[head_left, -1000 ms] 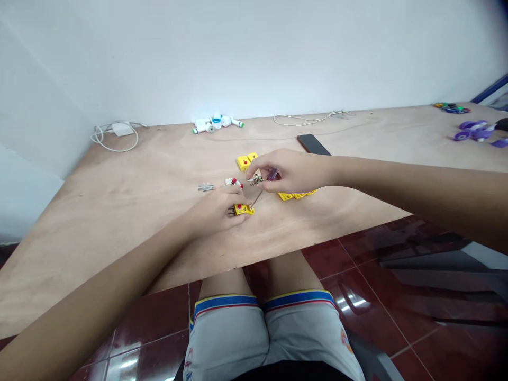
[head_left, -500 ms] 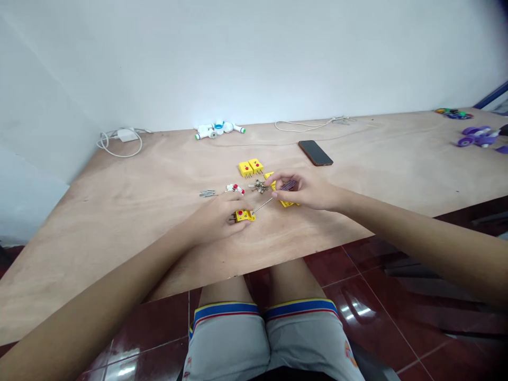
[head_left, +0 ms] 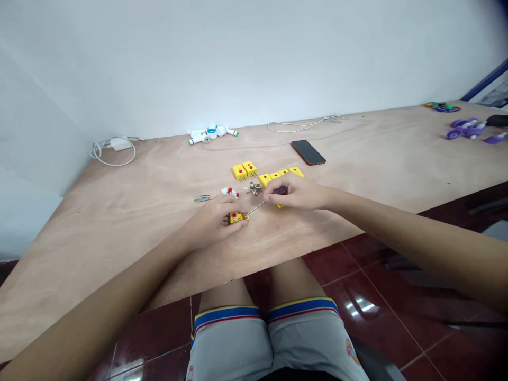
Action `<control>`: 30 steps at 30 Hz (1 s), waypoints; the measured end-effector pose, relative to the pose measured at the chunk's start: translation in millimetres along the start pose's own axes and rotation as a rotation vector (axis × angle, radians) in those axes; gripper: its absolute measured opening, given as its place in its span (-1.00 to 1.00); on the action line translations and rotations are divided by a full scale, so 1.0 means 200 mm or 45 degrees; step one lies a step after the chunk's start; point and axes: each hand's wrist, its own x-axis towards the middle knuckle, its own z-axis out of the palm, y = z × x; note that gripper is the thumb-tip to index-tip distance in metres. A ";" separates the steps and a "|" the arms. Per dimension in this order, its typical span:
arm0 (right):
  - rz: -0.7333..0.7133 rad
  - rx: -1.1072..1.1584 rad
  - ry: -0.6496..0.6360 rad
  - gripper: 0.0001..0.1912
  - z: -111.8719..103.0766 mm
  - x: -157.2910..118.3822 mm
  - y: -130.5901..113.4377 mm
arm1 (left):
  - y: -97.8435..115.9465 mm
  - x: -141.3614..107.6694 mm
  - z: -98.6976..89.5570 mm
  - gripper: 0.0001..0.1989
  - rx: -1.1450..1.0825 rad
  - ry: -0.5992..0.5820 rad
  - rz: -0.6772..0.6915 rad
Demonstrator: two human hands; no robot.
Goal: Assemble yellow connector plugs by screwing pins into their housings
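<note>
Head cam, bench-level view: seated person works a small yellow two-pin connector (head_left: 237,217) at a plywood table (head_left: 119,211), near edge of the work area. Left hand (head_left: 214,222) clamped over the connector, fingers on top, red dot showing, pins to the left. Right hand (head_left: 296,193) pinches a purple-handled screwdriver (head_left: 280,190), its thin shaft running down-left, tip at the connector's right end. Hands apart, joined only by the tool.

Just far of the hands: small pile of metal screws & terminals (head_left: 254,188), red-and-white connector parts (head_left: 230,192) and, farther left, loose metal pins (head_left: 202,198). Two yellow connectors (head_left: 245,170) sit far-left of the pile; a row of four more (head_left: 280,175) lies far-right, w/ another yellow piece (head_left: 280,206) partly under the right hand.

Far on the table: black smartphone (head_left: 308,152), white charger w/ cable (head_left: 117,144) at left, white pipe fittings (head_left: 210,134) by the wall, white cable (head_left: 296,126), purple parts (head_left: 464,128) at far right. Near, below the table edge: person's grey shorts (head_left: 230,344) w/ striped waistband, dark red floor tiles (head_left: 357,280).
</note>
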 end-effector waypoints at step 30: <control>-0.542 -0.192 -0.386 -0.85 0.05 0.33 0.02 | 0.04 -0.02 -0.01 -0.82 0.044 0.089 -0.161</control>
